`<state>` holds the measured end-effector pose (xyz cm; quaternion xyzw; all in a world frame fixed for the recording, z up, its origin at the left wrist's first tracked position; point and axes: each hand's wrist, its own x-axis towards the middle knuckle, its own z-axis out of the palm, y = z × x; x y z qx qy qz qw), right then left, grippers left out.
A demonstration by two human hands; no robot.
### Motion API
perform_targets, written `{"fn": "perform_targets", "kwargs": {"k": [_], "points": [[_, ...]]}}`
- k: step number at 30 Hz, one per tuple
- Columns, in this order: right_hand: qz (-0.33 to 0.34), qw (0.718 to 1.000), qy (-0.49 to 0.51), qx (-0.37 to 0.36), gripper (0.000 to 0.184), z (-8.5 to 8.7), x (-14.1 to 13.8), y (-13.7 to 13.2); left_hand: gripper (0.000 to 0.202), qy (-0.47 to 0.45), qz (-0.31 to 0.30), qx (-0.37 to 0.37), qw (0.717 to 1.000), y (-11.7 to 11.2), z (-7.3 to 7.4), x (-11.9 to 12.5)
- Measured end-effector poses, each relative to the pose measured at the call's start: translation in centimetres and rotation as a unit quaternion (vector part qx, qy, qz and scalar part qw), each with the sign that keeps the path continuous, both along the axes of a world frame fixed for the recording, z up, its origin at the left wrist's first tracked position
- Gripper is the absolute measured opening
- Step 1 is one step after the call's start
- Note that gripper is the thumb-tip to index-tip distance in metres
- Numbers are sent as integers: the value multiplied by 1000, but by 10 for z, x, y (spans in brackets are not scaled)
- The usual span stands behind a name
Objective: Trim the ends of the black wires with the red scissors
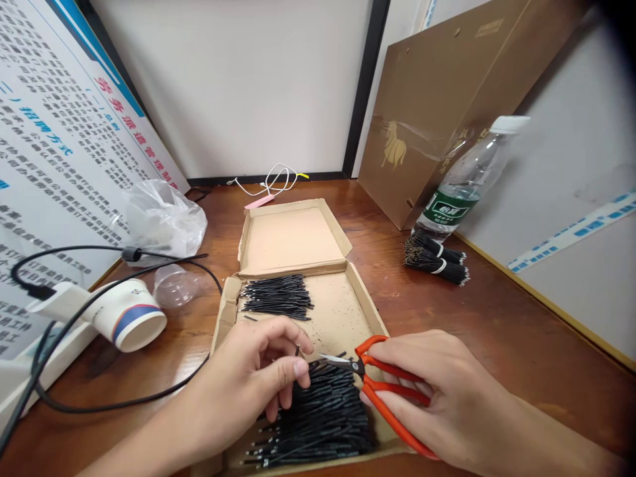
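My right hand (pixel 437 391) is wrapped round the red handles of a pair of scissors (pixel 377 371); their blades point left toward my other hand. Between the curled fingers of my left hand (pixel 273 364) a short black wire (pixel 297 349) shows its end, most of it hidden. Both hands are over an open cardboard box (pixel 342 305). Below them in the box lies a large pile of short black wires (pixel 322 414) with bare silvery tips. A smaller, neater stack of black wires (pixel 275 297) lies at the box's far left.
Two banded bundles of black wire (pixel 437 258) lie by a water bottle (pixel 454 182) at right, near a brown carton (pixel 427 99). On the left are a tipped paper cup (pixel 132 315), a black cable (pixel 124 401) and a plastic bag (pixel 166 215). A white cable (pixel 278 179) lies behind.
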<state>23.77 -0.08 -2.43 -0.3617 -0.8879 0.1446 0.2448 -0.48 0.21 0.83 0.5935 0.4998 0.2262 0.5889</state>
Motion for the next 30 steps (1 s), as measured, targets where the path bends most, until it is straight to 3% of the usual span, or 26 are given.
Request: {"fn": "perform_targets", "kwargs": {"k": [4,12,20,26,30], "points": [[2,1000,16,-6,14,-1,0,1,14,-14,-1,-9,1000,-2,-1,0],[23,999,32,-24,7,1,1,-2,25,66,-50,59,995,-4,-2,1],[24,999,26,-23,23,3,-2,-2,30,96,-87,163,978,0,3,1],[26,999,31,-23,9,4,0,-2,31,99,-90,168,977,-2,6,1],[28,999,31,-34,12,4,-1,0,31,107,-93,178,974,-2,6,1]]}}
